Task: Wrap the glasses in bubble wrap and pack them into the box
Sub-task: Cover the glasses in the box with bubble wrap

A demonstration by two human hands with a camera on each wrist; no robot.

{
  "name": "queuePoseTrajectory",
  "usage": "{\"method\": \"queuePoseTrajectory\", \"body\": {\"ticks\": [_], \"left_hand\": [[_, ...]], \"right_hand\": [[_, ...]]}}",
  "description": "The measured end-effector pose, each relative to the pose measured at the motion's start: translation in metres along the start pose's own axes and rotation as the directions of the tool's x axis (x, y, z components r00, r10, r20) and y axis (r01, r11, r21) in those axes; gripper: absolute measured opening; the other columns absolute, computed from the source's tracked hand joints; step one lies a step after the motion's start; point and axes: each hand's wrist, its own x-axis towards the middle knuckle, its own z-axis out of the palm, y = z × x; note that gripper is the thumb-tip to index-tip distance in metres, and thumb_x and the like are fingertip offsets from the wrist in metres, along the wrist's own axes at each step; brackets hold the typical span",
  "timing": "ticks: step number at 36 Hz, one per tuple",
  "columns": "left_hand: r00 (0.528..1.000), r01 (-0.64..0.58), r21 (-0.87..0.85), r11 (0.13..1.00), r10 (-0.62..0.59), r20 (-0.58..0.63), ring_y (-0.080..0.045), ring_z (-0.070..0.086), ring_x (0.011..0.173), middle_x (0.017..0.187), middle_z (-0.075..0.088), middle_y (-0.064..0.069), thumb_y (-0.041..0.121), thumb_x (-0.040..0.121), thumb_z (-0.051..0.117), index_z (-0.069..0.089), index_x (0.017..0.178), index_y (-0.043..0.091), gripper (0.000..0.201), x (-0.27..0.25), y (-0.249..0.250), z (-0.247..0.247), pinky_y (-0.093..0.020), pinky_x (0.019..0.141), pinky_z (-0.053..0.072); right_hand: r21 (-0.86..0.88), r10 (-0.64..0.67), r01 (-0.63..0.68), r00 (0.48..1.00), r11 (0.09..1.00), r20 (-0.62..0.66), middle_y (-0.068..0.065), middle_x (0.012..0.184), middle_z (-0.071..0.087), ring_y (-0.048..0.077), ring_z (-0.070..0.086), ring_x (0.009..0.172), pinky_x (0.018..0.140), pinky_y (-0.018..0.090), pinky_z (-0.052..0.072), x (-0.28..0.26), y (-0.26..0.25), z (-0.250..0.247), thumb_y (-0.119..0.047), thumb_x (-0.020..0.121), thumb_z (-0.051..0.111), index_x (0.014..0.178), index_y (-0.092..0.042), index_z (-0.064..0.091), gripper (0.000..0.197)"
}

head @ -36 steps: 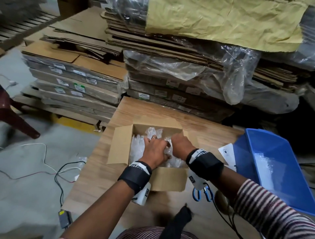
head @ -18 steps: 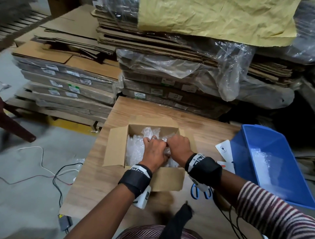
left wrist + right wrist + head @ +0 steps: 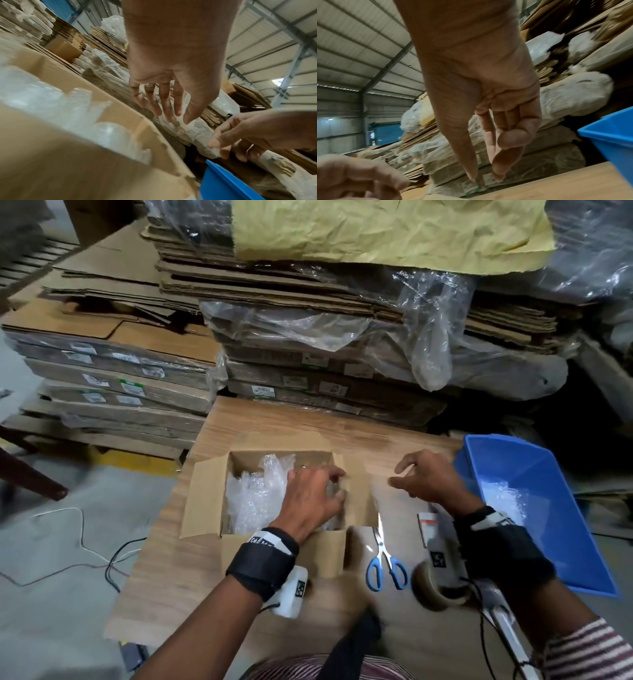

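Both hands empty over the cardboard box [image 3: 202,501].
Head view: left hand [image 3: 313,496] looked buried in bubble wrap [image 3: 253,494]; wrist view showed fingers [image 3: 165,102] spread. Right hand [image 3: 430,479] loose.

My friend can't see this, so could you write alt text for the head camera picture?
A person's left hand reaches into an open brown cardboard box stuffed with clear bubble wrap, while the empty right hand hovers beside it. Blue-handled scissors and a blue plastic bin sit on the wooden table.
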Motion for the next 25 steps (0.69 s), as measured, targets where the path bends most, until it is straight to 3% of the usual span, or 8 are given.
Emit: {"method": "queuePoseTrajectory", "body": {"ticks": [3, 7, 10, 13, 17, 21, 23, 25], "left_hand": [[0.998, -0.055, -0.082, 0.995, 0.056, 0.014, -0.016, 0.062, 0.107, 0.116, 0.073, 0.005, 0.029, 0.091, 0.07, 0.068, 0.128, 0.024, 0.038, 0.008, 0.03, 0.008, -0.035, 0.098, 0.048], [0.988, -0.14, -0.133, 0.981, 0.148, 0.049, -0.017, 0.062, 0.108, 0.114, 0.072, 0.004, 0.029, 0.091, 0.07, 0.069, 0.125, 0.022, 0.035, 0.023, 0.071, 0.029, -0.039, 0.097, 0.051], [0.974, -0.196, -0.156, 0.968, 0.211, 0.086, -0.02, 0.061, 0.104, 0.108, 0.072, 0.005, 0.028, 0.089, 0.07, 0.071, 0.119, 0.022, 0.031, 0.034, 0.101, 0.052, -0.037, 0.094, 0.049], [0.957, -0.237, -0.165, 0.957, 0.26, 0.131, -0.022, 0.061, 0.103, 0.105, 0.072, 0.004, 0.025, 0.089, 0.069, 0.072, 0.117, 0.02, 0.029, 0.043, 0.129, 0.076, -0.037, 0.092, 0.047], [0.936, -0.265, -0.182, 0.947, 0.298, 0.188, -0.026, 0.061, 0.103, 0.107, 0.073, 0.0, 0.021, 0.089, 0.067, 0.073, 0.116, 0.018, 0.028, 0.054, 0.163, 0.11, -0.04, 0.091, 0.049], [0.917, -0.296, -0.205, 0.933, 0.337, 0.213, -0.028, 0.061, 0.105, 0.111, 0.072, -0.004, 0.022, 0.09, 0.069, 0.073, 0.113, 0.016, 0.024, 0.063, 0.192, 0.142, -0.039, 0.091, 0.049], [0.915, -0.279, -0.208, 0.938, 0.325, 0.238, -0.026, 0.061, 0.107, 0.113, 0.072, -0.004, 0.025, 0.091, 0.069, 0.072, 0.116, 0.017, 0.027, 0.067, 0.202, 0.157, -0.039, 0.092, 0.05], [0.912, -0.249, -0.221, 0.943, 0.305, 0.274, -0.024, 0.062, 0.107, 0.115, 0.071, -0.004, 0.027, 0.09, 0.071, 0.072, 0.118, 0.016, 0.03, 0.068, 0.21, 0.171, -0.04, 0.092, 0.051]], "right_hand": [[0.039, 0.054, -0.054, 0.999, 0.998, -0.006, -0.008, 0.056, 0.067, 0.012, 0.07, 0.062, 0.067, 0.028, 0.055, -0.002, 0.037, -0.014, -0.04, 0.077, 0.086, 0.085, -0.022, 0.07, 0.025], [0.041, 0.149, -0.147, 0.988, 0.988, -0.042, 0.0, 0.072, 0.072, 0.024, 0.072, 0.083, 0.074, 0.032, 0.053, -0.003, 0.091, -0.034, -0.04, 0.076, 0.085, 0.077, -0.027, 0.069, 0.021], [0.08, 0.222, -0.217, 0.973, 0.973, -0.058, -0.002, 0.058, 0.071, 0.013, 0.07, 0.059, 0.06, 0.026, 0.05, -0.006, 0.132, -0.049, -0.036, 0.078, 0.084, 0.08, -0.021, 0.073, 0.019], [0.073, 0.295, -0.29, 0.952, 0.954, -0.082, -0.006, 0.051, 0.068, 0.007, 0.066, 0.05, 0.069, 0.032, 0.058, -0.006, 0.175, -0.056, -0.039, 0.077, 0.085, 0.079, -0.022, 0.072, 0.022], [0.036, 0.315, -0.313, 0.948, 0.949, -0.047, 0.006, 0.067, 0.072, 0.026, 0.073, 0.069, 0.075, 0.049, 0.062, 0.007, 0.229, -0.055, -0.032, 0.072, 0.09, 0.073, -0.022, 0.069, 0.023], [-0.04, 0.289, -0.288, 0.957, 0.957, 0.034, 0.009, 0.088, 0.073, 0.023, 0.063, 0.071, 0.079, 0.041, 0.059, 0.017, 0.25, -0.059, -0.019, 0.073, 0.09, 0.073, -0.02, 0.067, 0.023], [-0.042, 0.292, -0.289, 0.951, 0.956, 0.103, 0.01, 0.097, 0.069, 0.024, 0.061, 0.082, 0.081, 0.037, 0.054, 0.022, 0.258, -0.059, -0.018, 0.073, 0.091, 0.084, -0.018, 0.069, 0.025], [-0.083, 0.29, -0.279, 0.939, 0.957, 0.186, 0.009, 0.109, 0.062, 0.027, 0.062, 0.105, 0.088, 0.03, 0.046, 0.028, 0.266, -0.057, -0.025, 0.075, 0.091, 0.11, -0.015, 0.069, 0.043]]}}
